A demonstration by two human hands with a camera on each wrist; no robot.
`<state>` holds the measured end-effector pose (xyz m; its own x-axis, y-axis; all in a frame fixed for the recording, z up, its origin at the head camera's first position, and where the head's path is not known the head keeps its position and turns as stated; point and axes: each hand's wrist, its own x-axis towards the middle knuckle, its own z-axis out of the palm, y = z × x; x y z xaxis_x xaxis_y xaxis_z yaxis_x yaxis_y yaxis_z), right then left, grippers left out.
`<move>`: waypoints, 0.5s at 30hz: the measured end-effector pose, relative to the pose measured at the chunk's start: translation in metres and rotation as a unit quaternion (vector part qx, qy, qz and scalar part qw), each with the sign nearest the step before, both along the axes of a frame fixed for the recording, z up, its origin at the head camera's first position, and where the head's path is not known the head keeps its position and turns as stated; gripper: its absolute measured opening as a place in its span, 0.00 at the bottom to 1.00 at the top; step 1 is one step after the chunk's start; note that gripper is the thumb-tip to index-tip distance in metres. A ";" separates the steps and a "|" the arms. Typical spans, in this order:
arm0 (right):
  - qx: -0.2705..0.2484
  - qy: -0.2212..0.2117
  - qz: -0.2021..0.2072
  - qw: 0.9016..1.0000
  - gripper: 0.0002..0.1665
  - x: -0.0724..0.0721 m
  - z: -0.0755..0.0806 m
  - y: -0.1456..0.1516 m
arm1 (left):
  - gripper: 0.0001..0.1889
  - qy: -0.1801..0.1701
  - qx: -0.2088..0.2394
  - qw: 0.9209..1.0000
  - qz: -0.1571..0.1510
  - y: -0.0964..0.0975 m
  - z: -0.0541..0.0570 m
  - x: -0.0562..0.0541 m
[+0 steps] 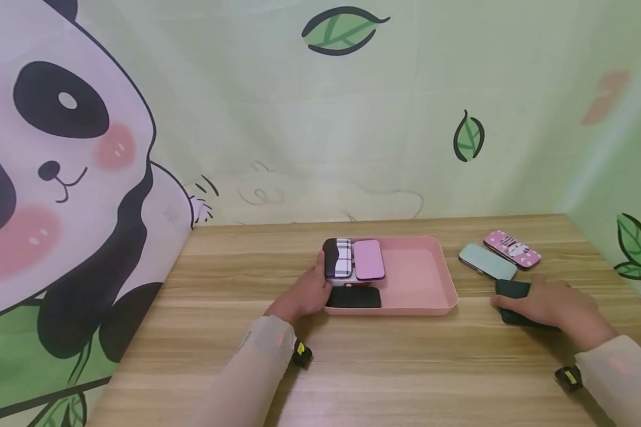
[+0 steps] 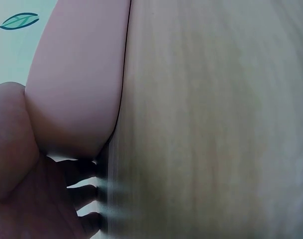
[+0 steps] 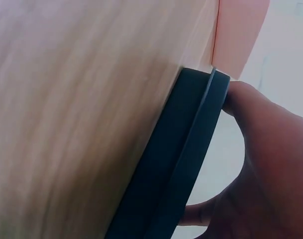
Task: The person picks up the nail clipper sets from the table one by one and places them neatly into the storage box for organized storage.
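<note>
My left hand [image 1: 310,287] grips the left end of a pink tray [image 1: 416,311], with the thumb by the rim and the fingers at the outer wall in the left wrist view. In the tray's left part lie a black-and-white checked case [image 1: 338,258], a pink-purple case [image 1: 370,260] and a black case [image 1: 354,297]. On the right, my right hand [image 1: 558,305] grips a dark green case [image 1: 514,289] from above. That flat case [image 3: 176,149] shows its side seam in the right wrist view, close against the tabletop.
A mint-green clasp case [image 1: 488,261] and a pink patterned case [image 1: 513,249] lie side by side behind my right hand. The wooden table [image 1: 384,367] meets a panda-printed cloth [image 1: 278,118] at its back edge.
</note>
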<state>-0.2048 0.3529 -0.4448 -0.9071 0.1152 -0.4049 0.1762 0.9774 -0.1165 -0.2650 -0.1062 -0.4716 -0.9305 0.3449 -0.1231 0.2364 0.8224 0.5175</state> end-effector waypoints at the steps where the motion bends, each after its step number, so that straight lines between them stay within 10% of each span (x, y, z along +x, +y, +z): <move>1: 0.001 0.000 -0.001 1.000 0.81 0.000 0.000 0.000 | 0.38 -0.002 0.000 1.000 0.001 0.000 0.000 0.000; 15: -0.006 0.004 -0.008 1.000 0.78 -0.001 -0.003 -0.002 | 0.39 -0.012 0.008 1.000 0.005 -0.002 -0.007 -0.002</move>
